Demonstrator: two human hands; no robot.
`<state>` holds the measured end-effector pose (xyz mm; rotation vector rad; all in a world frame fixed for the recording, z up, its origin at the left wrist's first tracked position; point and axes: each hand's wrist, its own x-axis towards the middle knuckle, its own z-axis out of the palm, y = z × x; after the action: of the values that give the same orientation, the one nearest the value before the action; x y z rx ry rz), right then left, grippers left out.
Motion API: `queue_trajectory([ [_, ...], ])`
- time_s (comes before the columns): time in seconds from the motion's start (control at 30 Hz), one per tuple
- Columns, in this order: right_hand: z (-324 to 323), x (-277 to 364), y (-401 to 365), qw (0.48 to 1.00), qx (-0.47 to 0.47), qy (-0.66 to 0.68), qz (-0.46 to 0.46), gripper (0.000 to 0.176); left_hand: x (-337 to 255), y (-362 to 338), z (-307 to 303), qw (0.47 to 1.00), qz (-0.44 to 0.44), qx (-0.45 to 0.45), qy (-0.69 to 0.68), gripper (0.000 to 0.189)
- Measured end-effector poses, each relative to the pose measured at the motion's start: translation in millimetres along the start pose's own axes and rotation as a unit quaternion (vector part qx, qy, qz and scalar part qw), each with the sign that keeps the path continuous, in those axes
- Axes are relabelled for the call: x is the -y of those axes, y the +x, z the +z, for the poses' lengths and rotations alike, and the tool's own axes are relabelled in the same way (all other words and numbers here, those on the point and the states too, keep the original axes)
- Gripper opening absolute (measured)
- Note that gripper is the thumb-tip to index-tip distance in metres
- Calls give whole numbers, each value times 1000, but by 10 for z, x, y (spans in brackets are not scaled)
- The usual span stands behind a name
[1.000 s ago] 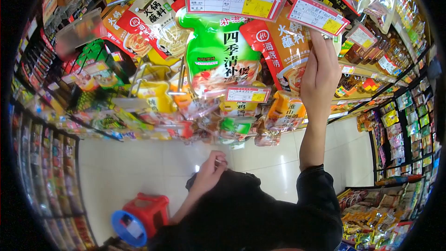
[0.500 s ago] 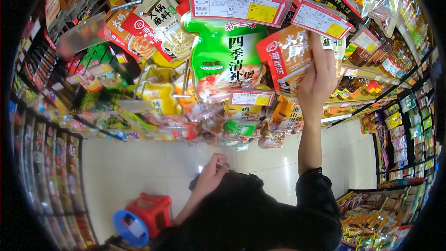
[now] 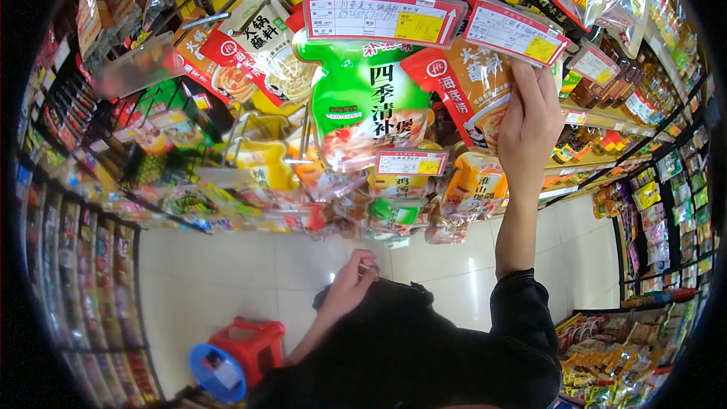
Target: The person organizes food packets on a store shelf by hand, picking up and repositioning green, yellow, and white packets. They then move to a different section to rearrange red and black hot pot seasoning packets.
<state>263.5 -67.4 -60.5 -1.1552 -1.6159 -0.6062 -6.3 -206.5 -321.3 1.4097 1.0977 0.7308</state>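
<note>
My right hand (image 3: pixel 530 117) is raised to the shelf, its fingers closed at the right edge of an orange and red sauce packet (image 3: pixel 473 95). The packet hangs tilted below a red-edged price tag (image 3: pixel 516 30), and the fingertips are partly hidden by that tag. Left of it hangs a large green and white soup packet (image 3: pixel 363 98) under a wider price tag (image 3: pixel 384 17). My left hand (image 3: pixel 354 276) is low in front of my body, fingers curled around something small and pale that I cannot make out.
More sauce packets (image 3: pixel 265 53) hang at the upper left. A red stool (image 3: pixel 254 344) and a blue basin (image 3: pixel 217 373) stand on the tiled floor (image 3: pixel 204 273) at lower left. Shelves of packaged goods (image 3: pixel 655 220) line the right side.
My right hand has shifted slightly right and down. The orange packet now sits more tilted, with its upper left corner over the green packet's edge. My left hand has barely moved.
</note>
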Motion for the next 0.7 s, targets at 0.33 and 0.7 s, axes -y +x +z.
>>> queue_trajectory([
  [0.33,20,78,52,1000,-6,0,8,41,-24,6,-50,1000,-5,-3,7,26],
  [0.7,39,127,-3,999,-2,20,25,35,63,-45,-95,1000,-3,-21,-9,26],
])
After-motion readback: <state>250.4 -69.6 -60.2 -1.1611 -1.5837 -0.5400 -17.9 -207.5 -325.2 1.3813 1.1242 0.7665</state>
